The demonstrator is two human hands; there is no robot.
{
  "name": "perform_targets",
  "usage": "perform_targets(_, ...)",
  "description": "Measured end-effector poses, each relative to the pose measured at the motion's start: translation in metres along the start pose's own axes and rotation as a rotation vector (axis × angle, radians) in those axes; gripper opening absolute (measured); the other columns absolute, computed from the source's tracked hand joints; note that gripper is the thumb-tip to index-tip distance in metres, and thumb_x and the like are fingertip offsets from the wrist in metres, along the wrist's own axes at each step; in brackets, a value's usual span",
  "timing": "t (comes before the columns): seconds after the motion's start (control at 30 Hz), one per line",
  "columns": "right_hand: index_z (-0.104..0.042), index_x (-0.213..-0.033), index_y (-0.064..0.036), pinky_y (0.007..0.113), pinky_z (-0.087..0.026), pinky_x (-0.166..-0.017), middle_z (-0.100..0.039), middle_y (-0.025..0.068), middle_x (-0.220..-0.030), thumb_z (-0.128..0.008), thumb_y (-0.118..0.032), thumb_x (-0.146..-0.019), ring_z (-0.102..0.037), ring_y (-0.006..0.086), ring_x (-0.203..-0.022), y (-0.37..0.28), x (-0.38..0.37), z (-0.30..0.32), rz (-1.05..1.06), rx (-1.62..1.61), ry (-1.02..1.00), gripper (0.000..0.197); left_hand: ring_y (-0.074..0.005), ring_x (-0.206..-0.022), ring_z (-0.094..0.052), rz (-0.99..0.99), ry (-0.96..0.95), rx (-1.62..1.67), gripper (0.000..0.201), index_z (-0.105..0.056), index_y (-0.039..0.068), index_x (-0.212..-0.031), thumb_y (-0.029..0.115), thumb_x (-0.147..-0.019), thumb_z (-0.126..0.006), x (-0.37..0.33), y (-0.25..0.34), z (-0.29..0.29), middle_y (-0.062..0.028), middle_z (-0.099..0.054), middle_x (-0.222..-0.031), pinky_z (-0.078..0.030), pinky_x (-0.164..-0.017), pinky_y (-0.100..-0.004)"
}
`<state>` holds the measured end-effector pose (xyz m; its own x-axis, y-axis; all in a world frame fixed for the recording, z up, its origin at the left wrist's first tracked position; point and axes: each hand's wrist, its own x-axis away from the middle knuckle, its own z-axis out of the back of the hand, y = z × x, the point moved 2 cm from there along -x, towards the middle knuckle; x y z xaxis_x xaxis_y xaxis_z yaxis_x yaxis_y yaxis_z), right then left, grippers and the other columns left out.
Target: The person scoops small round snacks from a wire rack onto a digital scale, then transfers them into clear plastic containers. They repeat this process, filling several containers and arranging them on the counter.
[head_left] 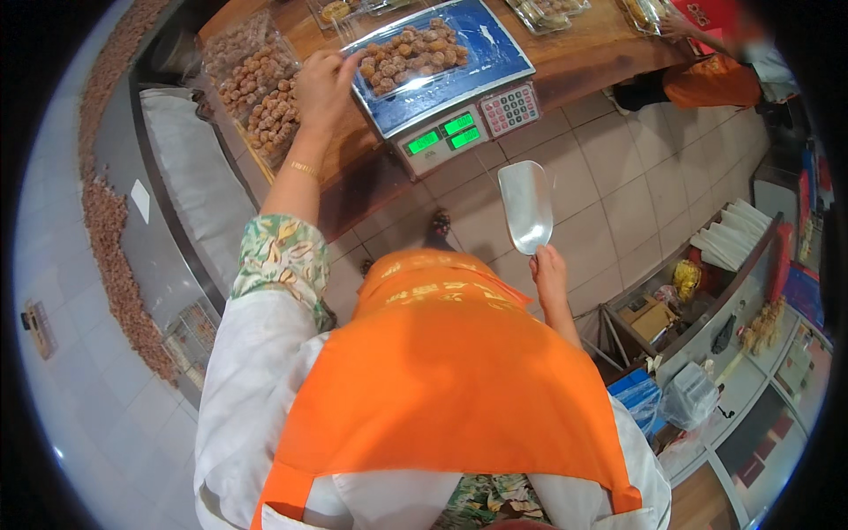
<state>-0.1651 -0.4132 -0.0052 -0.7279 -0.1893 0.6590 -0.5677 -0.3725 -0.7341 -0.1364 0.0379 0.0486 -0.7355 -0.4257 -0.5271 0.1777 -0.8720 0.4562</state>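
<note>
On the blue plate of a digital scale (402,119) lies a shallow clear tray filled with brown, sugar-dusted dried fruit (411,57). My left hand (322,88) is at the tray's left edge, fingers drawn together near the fruit; what they pinch, if anything, is hidden. Low at my right side, my right hand (549,272) grips the handle of a metal scoop (527,199). The scoop hangs over the floor in front of the scale, and its bowl looks bare.
Clear boxes of the same dried fruit (256,84) stand left of the scale on the wooden table (574,62). More clear packs (543,13) lie at the back. Another person (715,79) is at the far right. A cluttered shelf (671,309) stands right.
</note>
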Motion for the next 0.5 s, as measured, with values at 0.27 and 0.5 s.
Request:
perform_targets(0.27, -0.049, -0.073, -0.0040, 0.021, -0.030, -0.046, -0.042, -0.0033, -0.058, -0.044, -0.022, -0.086, -0.037, 0.0050, -0.051, -0.011, -0.001, -0.016, 0.056, 0.059, -0.055, 0.023, -0.0211, -0.069, -0.056, 0.391, 0.045, 0.028, 0.015, -0.053, 0.001, -0.073, 0.009, -0.072, -0.066, 0.134, -0.034, 0.085, -0.0095, -0.057, -0.083, -0.046, -0.061, -0.0293)
perform_targets(0.5, -0.049, -0.070, -0.0031, 0.022, -0.031, -0.047, -0.043, -0.0025, -0.058, -0.045, -0.023, -0.086, -0.038, 0.0058, -0.052, -0.012, -0.011, -0.030, 0.106, 0.153, -0.156, 0.026, -0.0149, -0.065, -0.054, 0.849, 0.090, -0.006, 0.008, -0.055, 0.002, -0.077, 0.005, -0.074, -0.062, 0.233, -0.055, 0.148, -0.0062, -0.058, -0.075, -0.044, -0.059, -0.0262)
